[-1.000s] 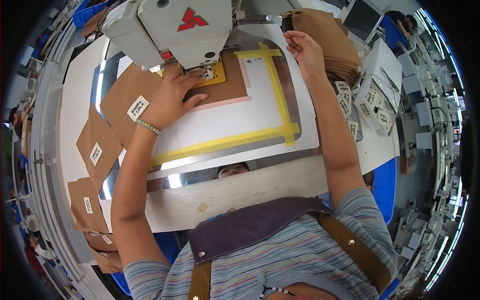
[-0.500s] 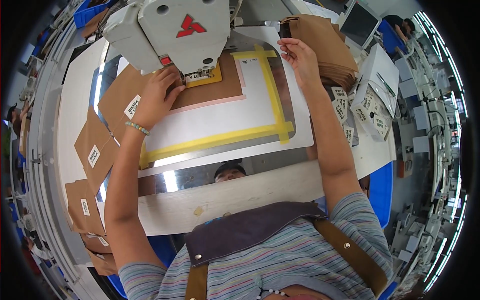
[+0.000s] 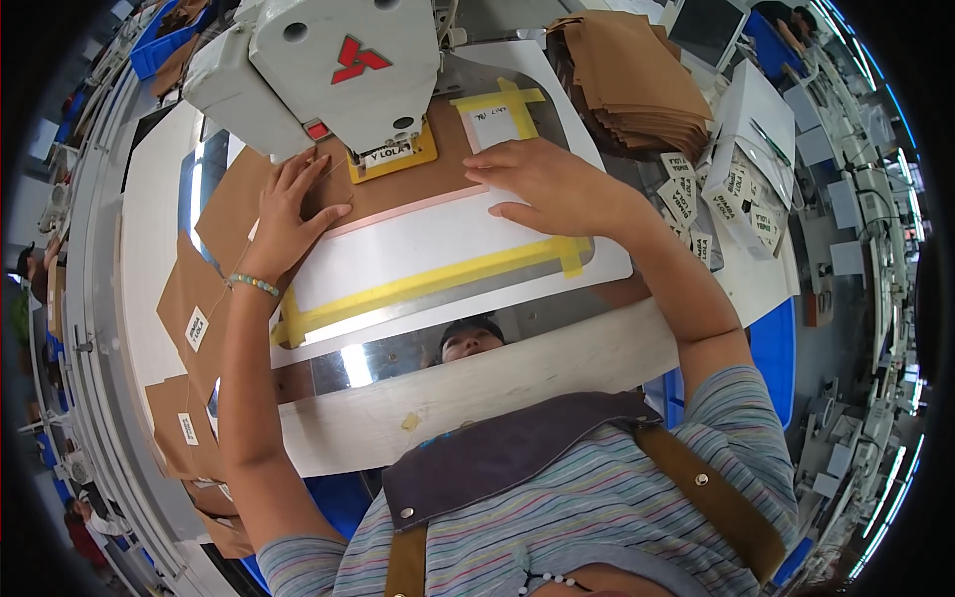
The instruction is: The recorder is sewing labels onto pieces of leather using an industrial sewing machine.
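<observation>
My left hand (image 3: 290, 222) rests with fingers apart on a brown piece (image 3: 450, 157), just left of a yellow frame (image 3: 427, 147) under the head of a white sewing machine (image 3: 338, 90). The frame surrounds a small white label (image 3: 388, 154). My right hand (image 3: 542, 189) lies at the piece’s right end, fingers extended and touching it, thumb apart. A pink strip (image 3: 393, 206) edges the piece, which lies on a white sheet (image 3: 398, 254) bordered with yellow tape. Beside my left forearm, brown pieces (image 3: 184, 313) with white labels appear linked by thread.
A stack of brown pieces (image 3: 622, 75) stands at back right, near loose labels (image 3: 679, 199), a white box (image 3: 726, 149) and a monitor (image 3: 711, 30). Blue bins (image 3: 772, 358) sit at right and back left. Other people (image 3: 796, 30) are at the edges.
My right hand has moved down and left from beside the stack onto the piece. My left hand has slid left and down from the machine foot, its fingers now more visible.
</observation>
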`<state>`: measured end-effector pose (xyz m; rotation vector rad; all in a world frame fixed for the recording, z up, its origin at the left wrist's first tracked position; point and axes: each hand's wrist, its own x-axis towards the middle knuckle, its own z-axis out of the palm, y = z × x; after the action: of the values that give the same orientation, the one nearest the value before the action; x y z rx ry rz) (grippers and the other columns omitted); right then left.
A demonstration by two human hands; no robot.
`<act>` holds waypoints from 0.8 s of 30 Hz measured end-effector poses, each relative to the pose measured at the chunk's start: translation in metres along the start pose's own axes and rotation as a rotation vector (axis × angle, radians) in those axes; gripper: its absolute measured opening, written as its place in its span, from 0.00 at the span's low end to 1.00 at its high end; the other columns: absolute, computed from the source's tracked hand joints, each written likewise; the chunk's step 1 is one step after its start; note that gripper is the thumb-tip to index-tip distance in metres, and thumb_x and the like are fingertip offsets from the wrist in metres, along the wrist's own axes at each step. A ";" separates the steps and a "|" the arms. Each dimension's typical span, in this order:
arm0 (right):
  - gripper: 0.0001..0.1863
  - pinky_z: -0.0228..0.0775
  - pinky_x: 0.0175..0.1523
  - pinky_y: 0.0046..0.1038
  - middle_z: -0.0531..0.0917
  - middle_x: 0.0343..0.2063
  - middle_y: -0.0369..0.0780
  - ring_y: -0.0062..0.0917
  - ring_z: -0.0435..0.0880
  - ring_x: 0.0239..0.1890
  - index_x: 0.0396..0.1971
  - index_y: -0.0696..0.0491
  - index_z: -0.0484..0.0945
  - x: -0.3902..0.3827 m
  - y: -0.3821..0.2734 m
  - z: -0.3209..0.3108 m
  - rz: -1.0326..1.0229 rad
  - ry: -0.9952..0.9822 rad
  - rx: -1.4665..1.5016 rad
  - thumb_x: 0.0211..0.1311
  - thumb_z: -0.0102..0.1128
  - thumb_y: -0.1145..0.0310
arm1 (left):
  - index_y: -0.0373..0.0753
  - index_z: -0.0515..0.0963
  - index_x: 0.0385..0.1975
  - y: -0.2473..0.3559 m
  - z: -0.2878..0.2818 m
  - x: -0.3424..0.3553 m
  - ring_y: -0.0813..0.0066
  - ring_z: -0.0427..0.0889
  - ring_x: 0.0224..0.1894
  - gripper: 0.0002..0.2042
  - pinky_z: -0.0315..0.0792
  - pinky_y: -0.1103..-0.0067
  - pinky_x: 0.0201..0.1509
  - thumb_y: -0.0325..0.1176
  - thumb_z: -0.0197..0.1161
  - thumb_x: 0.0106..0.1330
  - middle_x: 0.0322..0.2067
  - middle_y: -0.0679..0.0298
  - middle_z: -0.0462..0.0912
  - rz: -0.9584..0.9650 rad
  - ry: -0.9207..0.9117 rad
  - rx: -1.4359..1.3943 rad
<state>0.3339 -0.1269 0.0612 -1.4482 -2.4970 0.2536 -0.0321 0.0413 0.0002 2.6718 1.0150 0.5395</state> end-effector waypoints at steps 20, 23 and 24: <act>0.19 0.67 0.75 0.42 0.85 0.63 0.38 0.40 0.78 0.67 0.57 0.53 0.88 -0.024 0.021 0.045 0.169 0.370 -0.082 0.74 0.67 0.58 | 0.36 0.81 0.34 0.083 0.028 0.001 0.51 0.77 0.44 0.08 0.70 0.60 0.54 0.30 0.75 0.64 0.36 0.58 0.85 0.079 0.181 -0.123; 0.18 0.66 0.74 0.41 0.86 0.62 0.38 0.39 0.79 0.67 0.55 0.52 0.89 -0.025 0.021 0.043 0.144 0.352 -0.064 0.73 0.69 0.57 | 0.35 0.81 0.34 0.098 -0.002 -0.022 0.49 0.77 0.45 0.07 0.71 0.61 0.53 0.28 0.73 0.64 0.36 0.55 0.85 0.012 0.007 -0.226; 0.18 0.66 0.74 0.41 0.86 0.62 0.38 0.39 0.79 0.67 0.55 0.52 0.89 -0.026 0.023 0.044 0.150 0.352 -0.063 0.73 0.69 0.57 | 0.34 0.81 0.34 0.101 -0.013 -0.028 0.49 0.77 0.45 0.07 0.72 0.61 0.53 0.27 0.73 0.64 0.36 0.55 0.84 -0.035 -0.110 -0.292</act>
<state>0.3523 -0.1391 0.0094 -1.5531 -2.1370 -0.0527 0.0024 -0.0511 0.0393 2.3939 0.8758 0.4860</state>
